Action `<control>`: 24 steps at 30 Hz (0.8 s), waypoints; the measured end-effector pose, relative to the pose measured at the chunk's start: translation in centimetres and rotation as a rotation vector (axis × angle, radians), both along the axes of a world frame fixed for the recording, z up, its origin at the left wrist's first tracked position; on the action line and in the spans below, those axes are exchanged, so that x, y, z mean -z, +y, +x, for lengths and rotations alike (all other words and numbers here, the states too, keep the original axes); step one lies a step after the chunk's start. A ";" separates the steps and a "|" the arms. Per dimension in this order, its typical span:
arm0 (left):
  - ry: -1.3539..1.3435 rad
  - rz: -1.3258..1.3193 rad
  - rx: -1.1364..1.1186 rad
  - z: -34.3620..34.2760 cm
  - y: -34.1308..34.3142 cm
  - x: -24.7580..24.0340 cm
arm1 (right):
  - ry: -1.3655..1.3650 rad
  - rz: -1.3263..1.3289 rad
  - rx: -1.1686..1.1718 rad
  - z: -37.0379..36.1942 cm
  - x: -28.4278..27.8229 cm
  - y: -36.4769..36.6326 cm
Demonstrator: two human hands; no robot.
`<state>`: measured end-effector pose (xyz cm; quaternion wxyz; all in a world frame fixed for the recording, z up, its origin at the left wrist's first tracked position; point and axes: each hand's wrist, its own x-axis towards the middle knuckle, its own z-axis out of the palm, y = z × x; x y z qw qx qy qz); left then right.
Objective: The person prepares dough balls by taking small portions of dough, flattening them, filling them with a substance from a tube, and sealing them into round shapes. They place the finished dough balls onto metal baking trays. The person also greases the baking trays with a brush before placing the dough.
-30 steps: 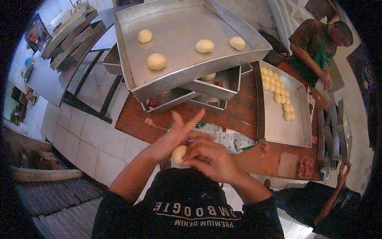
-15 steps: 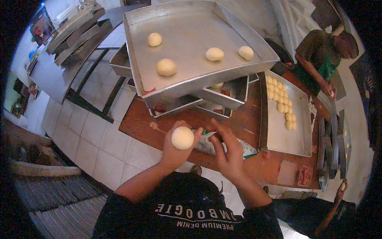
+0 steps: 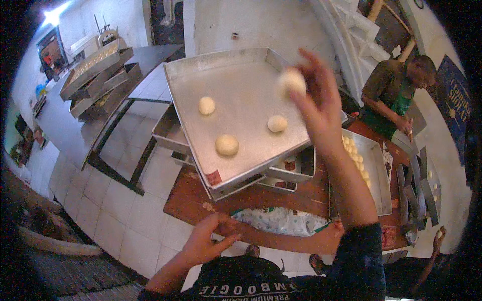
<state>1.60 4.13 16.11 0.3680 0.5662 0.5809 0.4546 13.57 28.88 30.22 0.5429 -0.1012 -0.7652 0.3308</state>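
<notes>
A pale dough ball (image 3: 291,83) is in my right hand (image 3: 321,100), which is raised over the right part of a square metal tray (image 3: 246,83). The thumb is on the ball and some fingers are stretched up; both ball and fingertips are slightly blurred. Three dough balls rest apart on the tray: one at the far left (image 3: 206,105), one near the front (image 3: 227,145) and one further right (image 3: 277,123). My right forearm hides the tray's right side. Low in front, my left hand (image 3: 208,238) holds nothing, thumb apart from half-bent fingers, near a white-and-green plastic bag (image 3: 281,221).
More trays (image 3: 296,168) are stacked crosswise beneath, on a brown table (image 3: 188,193). At right, another tray (image 3: 379,175) holds rows of dough pieces. A co-worker (image 3: 396,95) stands beyond it. A steel table (image 3: 75,118) with stacked trays (image 3: 98,75) is at left.
The dough ball has passed from my left hand to my right, which has risen over the tray. My left hand is now lower and without it. The view has tilted upward.
</notes>
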 end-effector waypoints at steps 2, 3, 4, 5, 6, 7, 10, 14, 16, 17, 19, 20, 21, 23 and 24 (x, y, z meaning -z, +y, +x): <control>-0.008 0.029 0.053 -0.7 -0.1 1.6 | 0.108 0.009 0.171 -3.4 -2.4 4.2; -0.021 0.033 0.042 -1.0 -0.4 1.8 | 0.133 0.032 0.298 -5.3 -2.0 6.3; -0.038 0.041 0.047 -0.8 -0.1 2.1 | -0.004 0.169 0.498 -6.6 0.9 9.8; -0.061 0.037 0.045 -0.7 0.2 2.3 | -0.153 0.294 0.691 -7.5 3.5 12.6; -0.032 -0.014 0.017 -1.0 0.0 2.3 | -0.203 0.263 0.632 -8.0 3.3 12.3; -0.008 -0.024 0.035 -1.1 -0.2 2.5 | -0.254 0.232 0.579 -7.9 3.0 12.1; -0.039 -0.106 0.116 -0.7 0.3 3.0 | -0.430 0.128 0.451 -4.5 2.3 11.7; -0.095 -0.296 0.035 0.6 0.3 4.1 | 0.197 0.235 0.541 4.9 -0.7 6.3; -0.235 -0.437 -0.087 1.0 -0.8 4.4 | 0.295 0.258 0.637 8.5 1.4 4.4; -0.216 -0.368 -0.054 1.5 -0.4 4.8 | 0.146 0.305 0.780 11.9 4.0 5.3; -0.190 -0.229 -0.060 2.7 -0.2 5.5 | -0.051 0.253 0.963 18.5 10.4 8.0; -0.216 -0.299 0.015 3.4 0.5 4.7 | -0.250 0.190 1.130 22.9 13.9 9.7; -0.189 -0.331 -0.008 4.3 0.8 4.2 | -0.544 0.059 1.266 27.0 16.7 10.7; -0.135 -0.394 -0.063 5.6 1.9 3.4 | -0.906 -0.191 1.341 34.1 22.2 12.2; -0.063 -0.344 -0.030 5.9 2.4 3.5 | -0.963 -0.188 1.428 35.8 24.4 12.0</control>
